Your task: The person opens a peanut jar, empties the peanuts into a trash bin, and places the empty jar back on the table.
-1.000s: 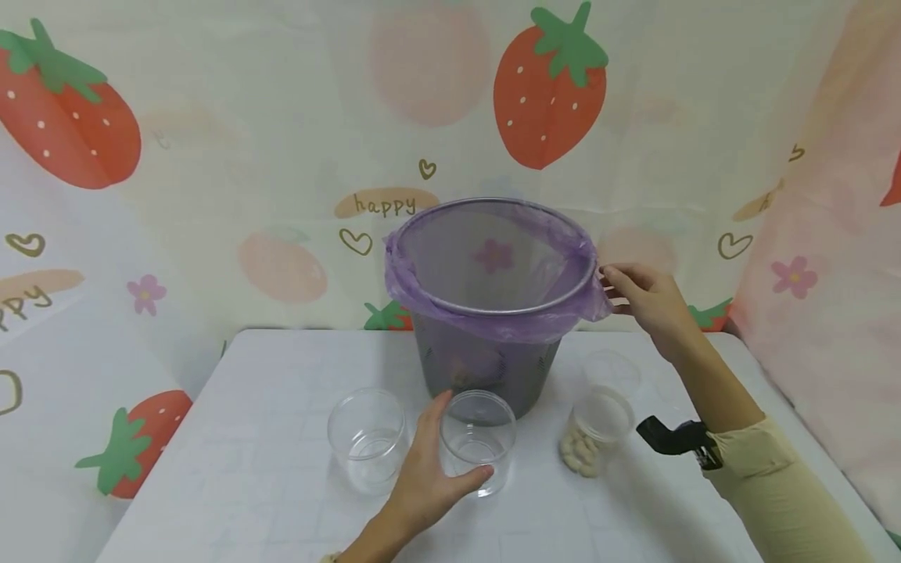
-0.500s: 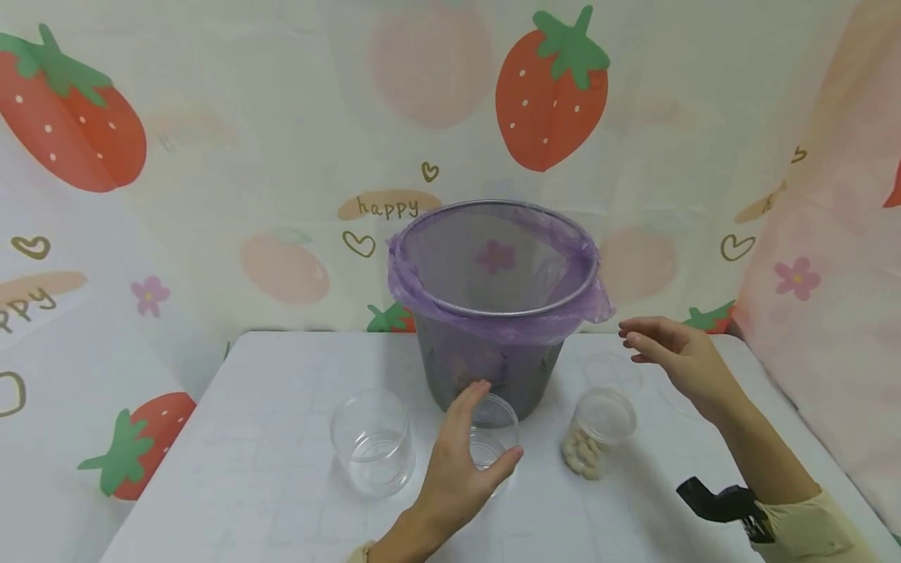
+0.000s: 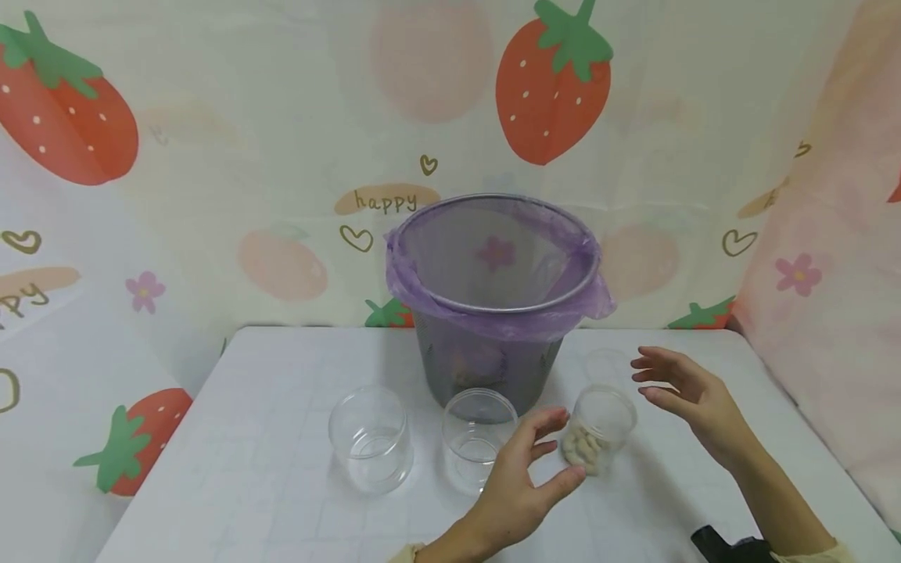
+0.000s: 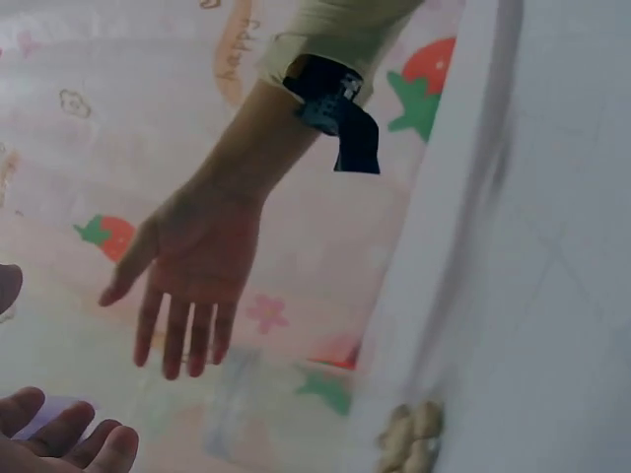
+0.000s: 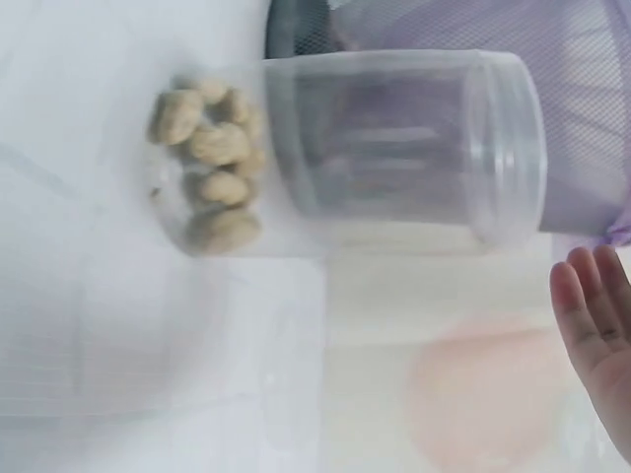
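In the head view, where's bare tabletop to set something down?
The widest bare patch of table lies left of the leftmost jar, reaching back beside the bin; another lies in front of that jar. Crowded: the left hand overlaps the middle jar, near the part-filled jar, with the right hand beyond it.

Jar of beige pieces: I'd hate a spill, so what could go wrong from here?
The left hand is near the jar and might tip it, perhaps scattering the beige pieces inside. In the head view, that hand also overlaps the middle clear container, so a sideways move could knock it.
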